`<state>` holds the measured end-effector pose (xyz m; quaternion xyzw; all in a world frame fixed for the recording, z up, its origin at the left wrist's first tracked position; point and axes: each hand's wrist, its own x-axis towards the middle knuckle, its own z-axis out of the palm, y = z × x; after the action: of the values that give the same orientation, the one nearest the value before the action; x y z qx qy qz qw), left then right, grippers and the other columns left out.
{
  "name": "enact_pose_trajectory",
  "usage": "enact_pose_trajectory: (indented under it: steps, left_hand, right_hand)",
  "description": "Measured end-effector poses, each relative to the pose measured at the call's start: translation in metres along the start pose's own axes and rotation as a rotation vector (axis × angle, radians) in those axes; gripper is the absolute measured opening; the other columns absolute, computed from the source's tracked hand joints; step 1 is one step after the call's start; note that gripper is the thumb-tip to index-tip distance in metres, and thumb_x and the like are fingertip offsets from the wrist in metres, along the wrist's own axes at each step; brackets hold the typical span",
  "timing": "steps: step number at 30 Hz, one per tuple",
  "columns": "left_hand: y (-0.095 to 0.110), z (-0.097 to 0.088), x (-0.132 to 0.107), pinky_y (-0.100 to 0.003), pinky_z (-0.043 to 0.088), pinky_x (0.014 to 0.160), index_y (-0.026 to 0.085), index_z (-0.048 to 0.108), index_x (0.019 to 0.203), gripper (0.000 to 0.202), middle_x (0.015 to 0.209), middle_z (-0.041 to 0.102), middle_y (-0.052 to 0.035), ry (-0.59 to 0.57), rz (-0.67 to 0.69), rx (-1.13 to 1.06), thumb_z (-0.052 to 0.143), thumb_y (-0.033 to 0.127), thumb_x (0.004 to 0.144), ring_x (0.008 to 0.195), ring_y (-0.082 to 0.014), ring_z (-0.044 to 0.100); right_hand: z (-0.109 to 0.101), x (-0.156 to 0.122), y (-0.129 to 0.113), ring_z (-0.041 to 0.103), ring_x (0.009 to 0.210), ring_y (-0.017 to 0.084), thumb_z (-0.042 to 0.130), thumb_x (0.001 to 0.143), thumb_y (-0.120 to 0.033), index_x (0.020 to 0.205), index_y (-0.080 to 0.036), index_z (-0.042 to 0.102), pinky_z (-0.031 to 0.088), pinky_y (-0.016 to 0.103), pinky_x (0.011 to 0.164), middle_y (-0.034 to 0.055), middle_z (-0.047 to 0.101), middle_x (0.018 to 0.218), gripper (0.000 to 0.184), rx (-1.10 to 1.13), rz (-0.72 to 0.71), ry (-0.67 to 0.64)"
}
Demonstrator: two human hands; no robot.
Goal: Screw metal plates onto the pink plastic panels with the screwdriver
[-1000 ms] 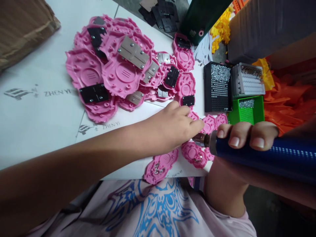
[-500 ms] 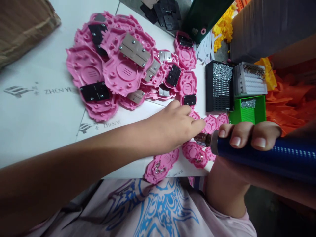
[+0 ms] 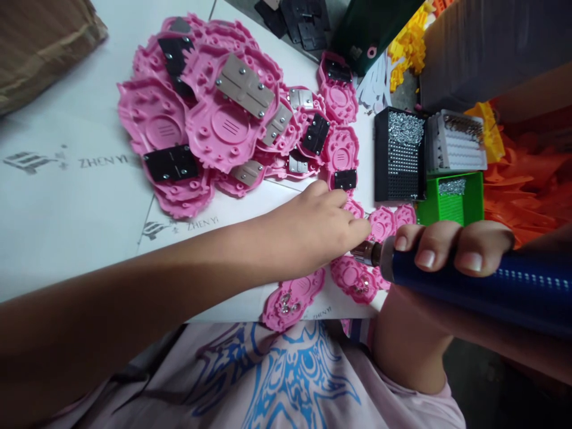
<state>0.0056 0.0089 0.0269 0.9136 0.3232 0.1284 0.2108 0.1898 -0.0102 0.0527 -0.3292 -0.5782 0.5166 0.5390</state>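
Note:
My right hand (image 3: 462, 247) is wrapped around the thick blue body of an electric screwdriver (image 3: 447, 285), which lies nearly level and points left. Its metal nose (image 3: 367, 252) reaches under the fingers of my left hand (image 3: 328, 229). Those fingers are curled downward over the pink parts, and what they grip, like the screwdriver's tip, is hidden. Just below my left hand are a pink plastic shell (image 3: 353, 277) and another pink shell (image 3: 295, 298) with small shiny metal pieces. Beyond it, a pink shell (image 3: 342, 152) carries a black screwed-on cover.
Pink shells (image 3: 227, 128) with grey or black covers are heaped at left on the white table (image 3: 89, 220). A black screw tray (image 3: 397, 173), a white tray (image 3: 460, 146) and a green bin (image 3: 456, 205) stand at right. A cardboard box (image 3: 44, 53) occupies the far left corner.

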Motion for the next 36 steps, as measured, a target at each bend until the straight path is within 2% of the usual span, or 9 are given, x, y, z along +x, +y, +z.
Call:
enact_pose_trajectory:
  steps: [8, 14, 18, 22, 27, 29, 32, 36]
  left_hand:
    - [-0.0019, -0.002, -0.0019, -0.035, 0.031, 0.077, 0.015, 0.058, 0.078, 0.014, 0.076, 0.067, -0.006, -0.011, -0.008, -0.082, 0.057, 0.002, 0.081, 0.088, -0.0239, 0.054]
    - [-0.0028, 0.0005, -0.0014, -0.036, 0.03, 0.078, 0.015, 0.062, 0.076, 0.014, 0.078, 0.067, -0.006, -0.002, 0.001, -0.076, 0.057, 0.003, 0.081, 0.089, -0.023, 0.053]
    - [-0.0019, -0.0015, 0.0002, -0.038, 0.03, 0.082, 0.015, 0.064, 0.077, 0.013, 0.084, 0.069, -0.0059, -0.081, -0.02, -0.073, 0.059, 0.005, 0.081, 0.096, -0.0247, 0.053]
    - [-0.0014, -0.0032, 0.0012, -0.039, 0.029, 0.083, 0.016, 0.065, 0.077, 0.012, 0.087, 0.07, -0.0051, -0.137, -0.028, -0.057, 0.061, 0.006, 0.081, 0.099, -0.0258, 0.053]
    - [-0.0021, -0.0011, 0.0, -0.038, 0.028, 0.081, 0.015, 0.064, 0.075, 0.014, 0.084, 0.07, -0.0059, -0.072, -0.012, -0.064, 0.059, 0.006, 0.084, 0.093, -0.0236, 0.054]
    - [-0.0021, -0.0008, 0.0, -0.038, 0.028, 0.08, 0.015, 0.064, 0.075, 0.014, 0.083, 0.07, -0.0061, -0.051, -0.006, -0.068, 0.059, 0.006, 0.084, 0.092, -0.0234, 0.054]
    - [-0.0016, -0.0011, 0.0007, -0.038, 0.028, 0.079, 0.014, 0.064, 0.075, 0.013, 0.083, 0.07, -0.0061, -0.071, -0.02, -0.074, 0.06, 0.005, 0.083, 0.092, -0.0241, 0.054]
    - [-0.0015, -0.0001, 0.0005, -0.038, 0.028, 0.08, 0.014, 0.064, 0.075, 0.013, 0.084, 0.071, -0.0065, -0.075, -0.022, -0.074, 0.06, 0.005, 0.083, 0.093, -0.0243, 0.054]
  right_hand:
    - [-0.0058, -0.0007, -0.004, 0.054, 0.051, 0.014, 0.054, 0.091, -0.035, 0.082, -0.024, 0.068, 0.054, 0.035, 0.052, -0.0038, 0.045, 0.06, 0.021, 0.05, -0.056, -0.01]
    - [-0.0058, -0.0013, -0.0072, 0.047, 0.044, 0.011, 0.061, 0.086, -0.039, 0.072, -0.025, 0.062, 0.052, 0.031, 0.049, -0.0056, 0.041, 0.056, 0.02, -0.024, -0.083, 0.083]
    - [-0.0009, -0.0026, -0.0074, 0.039, 0.039, 0.011, 0.066, 0.082, -0.042, 0.068, -0.027, 0.059, 0.048, 0.031, 0.045, -0.0067, 0.038, 0.053, 0.022, -0.073, -0.089, 0.157]
    - [0.0012, -0.0019, -0.0085, 0.04, 0.039, 0.012, 0.066, 0.082, -0.044, 0.069, -0.027, 0.061, 0.048, 0.033, 0.044, -0.0061, 0.037, 0.052, 0.022, -0.072, -0.09, 0.124]
    - [-0.0002, -0.0005, -0.009, 0.041, 0.039, 0.012, 0.061, 0.085, -0.042, 0.068, -0.027, 0.059, 0.05, 0.033, 0.044, -0.0051, 0.038, 0.053, 0.023, -0.081, -0.072, 0.138]
    - [-0.0015, -0.0008, -0.0078, 0.044, 0.042, 0.014, 0.057, 0.087, -0.043, 0.071, -0.029, 0.061, 0.052, 0.034, 0.045, -0.0043, 0.04, 0.052, 0.022, -0.075, -0.043, 0.094]
    - [-0.0039, -0.0026, -0.0048, 0.05, 0.046, 0.016, 0.056, 0.088, -0.044, 0.077, -0.032, 0.065, 0.055, 0.036, 0.047, -0.0037, 0.043, 0.053, 0.019, -0.046, -0.021, 0.033]
    - [-0.0047, -0.0058, -0.0024, 0.051, 0.048, 0.015, 0.055, 0.089, -0.04, 0.08, -0.029, 0.067, 0.057, 0.036, 0.051, -0.0034, 0.042, 0.056, 0.019, -0.01, -0.057, 0.043]
